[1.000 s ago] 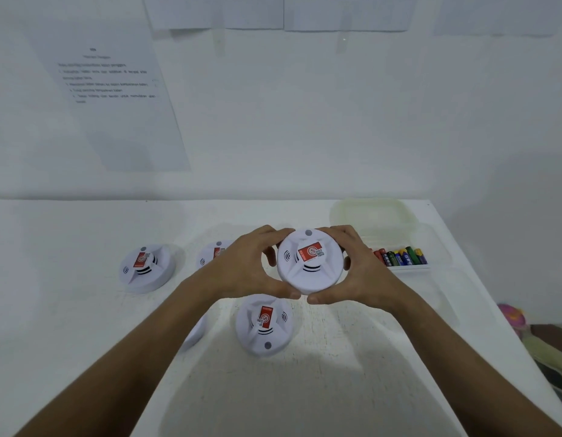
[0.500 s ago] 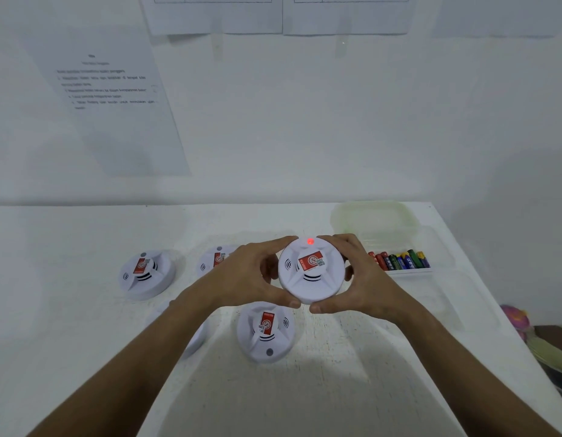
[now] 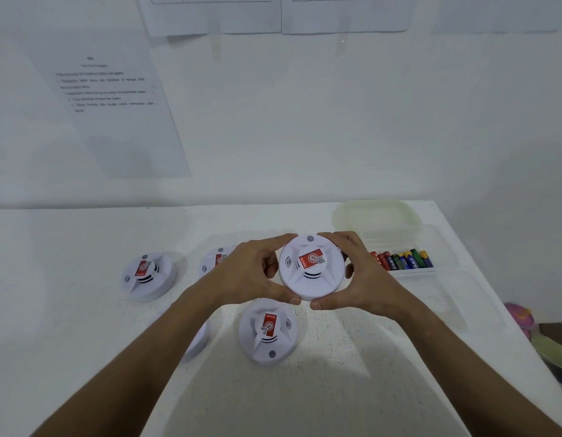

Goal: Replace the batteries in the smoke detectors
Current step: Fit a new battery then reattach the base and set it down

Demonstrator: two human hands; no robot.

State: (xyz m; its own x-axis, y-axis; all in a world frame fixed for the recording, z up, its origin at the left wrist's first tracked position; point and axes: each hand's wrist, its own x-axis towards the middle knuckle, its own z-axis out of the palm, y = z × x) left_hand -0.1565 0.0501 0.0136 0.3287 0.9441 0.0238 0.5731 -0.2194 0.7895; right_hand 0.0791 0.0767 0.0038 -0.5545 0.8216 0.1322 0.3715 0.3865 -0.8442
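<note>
Nearest on the white counter [image 3: 352, 357] lies 1 smoke detector [image 3: 268, 331]. Just beyond and above it, the left hand [image 3: 251, 277] and right hand [image 3: 356, 279] clasp the held detector [image 3: 311, 266] by its rim, thumbs nearly meeting. Farther right, batteries [image 3: 402, 260] sit in a clear tray [image 3: 430, 238]

Looks like a plain staged workroom more than anyone's home: a bare white surface [image 3: 352, 389] shoved against a blank white wall [image 3: 336, 121], with printed sheets taped up, including an instruction sheet [image 3: 115, 99] with numbered lines too blurry to read. Several identical white smoke detectors [image 3: 148, 275] sit laid out on it, next to a clear plastic box [image 3: 399, 244] with a row of coloured batteries [image 3: 402, 261], so it feels like a set-up practice station.
</note>
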